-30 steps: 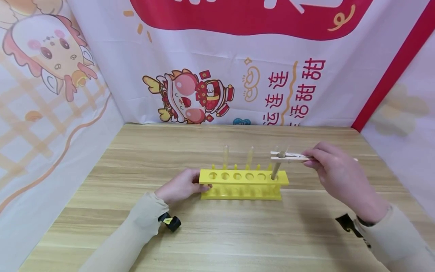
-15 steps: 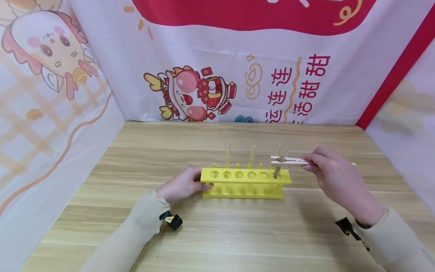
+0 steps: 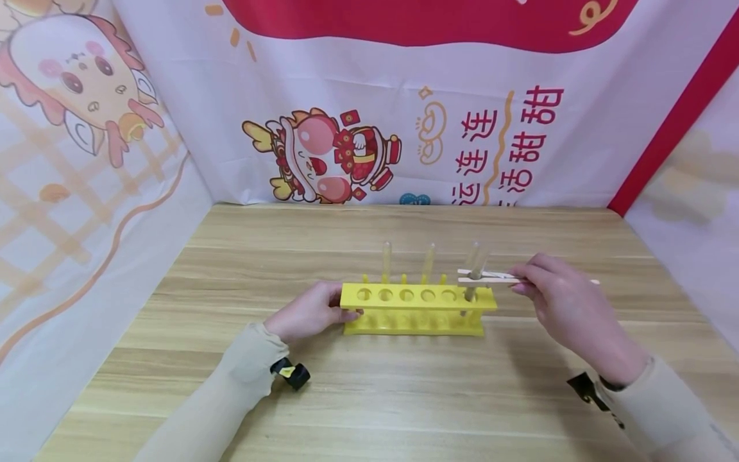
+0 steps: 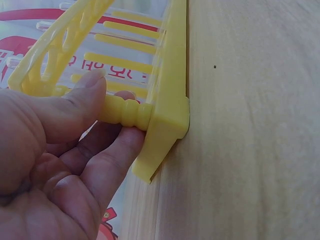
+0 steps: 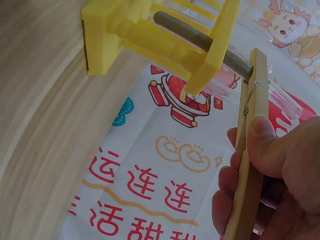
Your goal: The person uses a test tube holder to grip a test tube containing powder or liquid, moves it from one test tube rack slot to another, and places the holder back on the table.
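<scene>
A yellow test tube rack stands on the table, a row of round holes along its top plate. My left hand grips its left end post between thumb and fingers. My right hand holds a wooden test tube clamp, thumb on top and fingers curled below. The clamp's jaws close around a glass test tube with grey-brown contents. That tube goes down, slightly tilted, through the rightmost hole; its lower end shows beneath the top plate, over the base.
Behind the holes, clear test tubes sit upside down on some of the rack's yellow pegs. A printed cloth hangs at the table's back edge, and more cloth rises at both sides.
My right hand has lowered the clamp, and the test tube has sunk deeper into the rightmost hole. My left hand keeps its grip on the rack's end. The head view has shifted slightly.
</scene>
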`<state>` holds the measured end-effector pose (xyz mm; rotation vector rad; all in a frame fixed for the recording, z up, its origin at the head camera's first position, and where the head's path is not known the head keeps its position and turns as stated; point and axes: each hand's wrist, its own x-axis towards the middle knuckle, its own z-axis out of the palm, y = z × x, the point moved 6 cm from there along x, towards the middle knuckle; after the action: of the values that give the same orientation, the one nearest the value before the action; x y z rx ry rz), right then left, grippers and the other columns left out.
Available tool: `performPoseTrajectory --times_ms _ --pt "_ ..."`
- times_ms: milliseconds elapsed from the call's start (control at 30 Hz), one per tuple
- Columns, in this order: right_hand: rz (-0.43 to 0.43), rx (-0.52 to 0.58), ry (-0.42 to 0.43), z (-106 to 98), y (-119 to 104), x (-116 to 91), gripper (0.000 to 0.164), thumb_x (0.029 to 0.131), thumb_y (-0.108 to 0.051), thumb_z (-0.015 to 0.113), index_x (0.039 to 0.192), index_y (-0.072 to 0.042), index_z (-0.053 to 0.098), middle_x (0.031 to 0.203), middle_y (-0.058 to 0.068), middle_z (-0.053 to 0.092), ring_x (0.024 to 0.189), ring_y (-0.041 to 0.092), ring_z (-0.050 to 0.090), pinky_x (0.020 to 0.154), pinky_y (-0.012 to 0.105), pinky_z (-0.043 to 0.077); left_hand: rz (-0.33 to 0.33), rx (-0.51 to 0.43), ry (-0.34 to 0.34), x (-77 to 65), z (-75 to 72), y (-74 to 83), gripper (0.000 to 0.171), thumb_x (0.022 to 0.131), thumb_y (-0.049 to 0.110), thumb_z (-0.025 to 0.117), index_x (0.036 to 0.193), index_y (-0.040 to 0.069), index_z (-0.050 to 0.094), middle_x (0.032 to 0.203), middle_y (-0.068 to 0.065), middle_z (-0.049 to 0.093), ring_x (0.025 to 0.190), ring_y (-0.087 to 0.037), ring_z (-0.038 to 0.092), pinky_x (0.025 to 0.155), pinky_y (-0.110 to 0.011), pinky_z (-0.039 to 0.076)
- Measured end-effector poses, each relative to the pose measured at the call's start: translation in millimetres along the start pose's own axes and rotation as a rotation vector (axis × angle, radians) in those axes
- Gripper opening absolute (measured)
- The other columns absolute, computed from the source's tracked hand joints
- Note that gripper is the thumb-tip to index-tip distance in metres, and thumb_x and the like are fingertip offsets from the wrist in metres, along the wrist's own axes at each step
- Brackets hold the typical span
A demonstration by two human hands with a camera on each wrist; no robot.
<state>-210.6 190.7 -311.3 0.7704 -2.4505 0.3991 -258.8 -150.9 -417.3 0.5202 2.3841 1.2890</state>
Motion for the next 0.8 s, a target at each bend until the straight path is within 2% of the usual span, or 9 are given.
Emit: performPoseTrajectory --times_ms 300,533,800 --pt "0.014 0.013 -0.012 7.8 0.0 -3.4 0.026 0.075 -0.002 0.084 0.099 -0.002 0.074 0.087 0.004 0.062 0.073 0.022 0.060 0.063 0.046 0.055 0.000 -0.006 -0.009 0.1 0.5 0.1 0.031 0.093 0.011 0.070 0.123 0.020 0.067 0.117 0.008 0.068 0.102 -0.013 0.063 0.095 -0.037 0.049" --pt "-0.014 0.004 0.025 12.4 -1.0 -7.9 0.024 0.075 0.000 0.083 0.097 -0.002 0.073 0.086 0.002 0.061 0.072 0.020 0.059 0.059 0.043 0.053 -0.002 -0.008 -0.002 -0.1 0.3 0.9 0.030 0.093 0.011 0.070 0.122 0.019 0.068 0.116 0.008 0.069 0.102 -0.013 0.063 0.094 -0.036 0.050" --pt "-0.024 -0.005 0.005 18.9 -2.0 -13.2 0.030 0.071 0.000 0.085 0.099 0.001 0.073 0.086 0.005 0.061 0.073 0.020 0.057 0.061 0.042 0.054 0.005 0.000 0.003 -0.5 0.4 1.0 0.028 0.093 0.011 0.070 0.120 0.019 0.069 0.114 0.008 0.069 0.101 -0.013 0.063 0.092 -0.036 0.050"
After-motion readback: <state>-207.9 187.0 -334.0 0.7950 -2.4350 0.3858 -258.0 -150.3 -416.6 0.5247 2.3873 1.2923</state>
